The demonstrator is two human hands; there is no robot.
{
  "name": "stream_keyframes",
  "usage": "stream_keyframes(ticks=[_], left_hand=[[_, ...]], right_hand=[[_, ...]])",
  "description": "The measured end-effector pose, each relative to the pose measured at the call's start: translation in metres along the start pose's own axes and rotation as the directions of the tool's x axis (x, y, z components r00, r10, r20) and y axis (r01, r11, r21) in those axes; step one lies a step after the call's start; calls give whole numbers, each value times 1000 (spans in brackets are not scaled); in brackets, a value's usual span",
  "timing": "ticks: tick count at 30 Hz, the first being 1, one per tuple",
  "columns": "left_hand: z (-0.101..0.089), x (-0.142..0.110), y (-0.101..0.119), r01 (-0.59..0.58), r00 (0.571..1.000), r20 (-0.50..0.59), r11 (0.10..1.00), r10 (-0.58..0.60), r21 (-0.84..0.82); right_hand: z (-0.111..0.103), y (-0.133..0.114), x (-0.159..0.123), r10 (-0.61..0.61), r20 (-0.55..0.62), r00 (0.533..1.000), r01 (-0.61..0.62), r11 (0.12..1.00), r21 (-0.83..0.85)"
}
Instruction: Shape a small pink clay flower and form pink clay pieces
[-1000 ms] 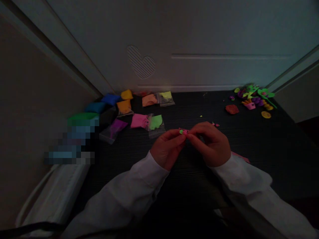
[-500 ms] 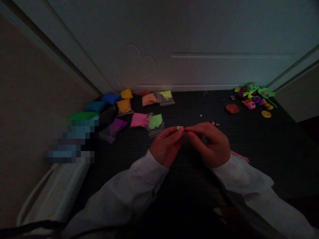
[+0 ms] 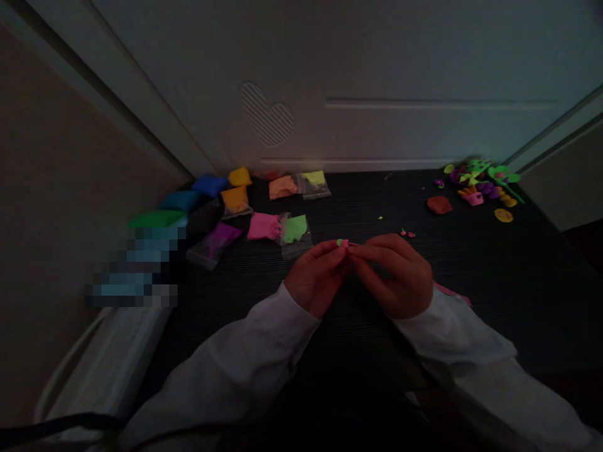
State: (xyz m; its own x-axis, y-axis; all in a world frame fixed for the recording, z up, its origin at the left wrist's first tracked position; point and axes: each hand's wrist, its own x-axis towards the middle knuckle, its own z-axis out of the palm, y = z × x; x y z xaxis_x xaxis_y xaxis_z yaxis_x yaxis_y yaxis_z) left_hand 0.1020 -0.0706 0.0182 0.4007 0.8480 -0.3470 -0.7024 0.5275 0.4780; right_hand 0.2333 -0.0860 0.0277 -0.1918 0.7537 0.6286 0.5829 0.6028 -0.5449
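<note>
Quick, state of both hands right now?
Left hand: closed, pinching a small pink-and-green piece.
Right hand: closed next to that piece; can't tell what, if anything, it grips.

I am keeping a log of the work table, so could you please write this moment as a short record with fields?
Left hand: pinches a small pink-and-green piece
Right hand: fingertips close beside the piece; too dark to tell whether they hold something
Beyond left hand: pink bag, light-green bag, side by side
Right side: red lump, green flower, yellow disc
Surface: dark tabletop
Light: dim
</note>
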Motion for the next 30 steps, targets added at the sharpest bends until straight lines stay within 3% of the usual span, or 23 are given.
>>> stream_keyframes(ticks=[4, 7, 10, 14, 17, 20, 23, 27, 30], left_hand=[[-1, 0, 0, 14, 1000, -5, 1000, -14, 13], [-2, 0, 1, 43, 999, -18, 999, -42, 21], [-2, 0, 2, 69, 997, -27, 997, -68, 29], [-1, -2, 2, 97, 995, 4, 993, -98, 62], [-1, -3, 1, 116, 993, 26, 991, -118, 72], [-1, -4, 2, 130, 991, 29, 989, -132, 65], [-1, -4, 2, 138, 990, 28, 988, -140, 62], [-1, -4, 0, 137, 990, 30, 986, -140, 95], [-2, -3, 1, 120, 990, 48, 978, -130, 171]], right_hand=[[-1, -1, 2, 38, 1, 999, -38, 998, 47], [-1, 1, 5, 203, -1, 979, -200, 964, 176], [-1, 6, 7, 401, 144, 905, -425, 825, 373], [0, 12, 8, 433, 408, 804, -595, 582, 554], [0, 13, 8, 412, 471, 780, -625, 482, 614], [0, 12, 8, 414, 487, 769, -638, 446, 628], [-1, 10, 8, 413, 483, 772, -634, 445, 633], [-1, 10, 9, 398, 429, 811, -584, 487, 650], [-1, 11, 9, 390, 429, 815, -576, 465, 672]])
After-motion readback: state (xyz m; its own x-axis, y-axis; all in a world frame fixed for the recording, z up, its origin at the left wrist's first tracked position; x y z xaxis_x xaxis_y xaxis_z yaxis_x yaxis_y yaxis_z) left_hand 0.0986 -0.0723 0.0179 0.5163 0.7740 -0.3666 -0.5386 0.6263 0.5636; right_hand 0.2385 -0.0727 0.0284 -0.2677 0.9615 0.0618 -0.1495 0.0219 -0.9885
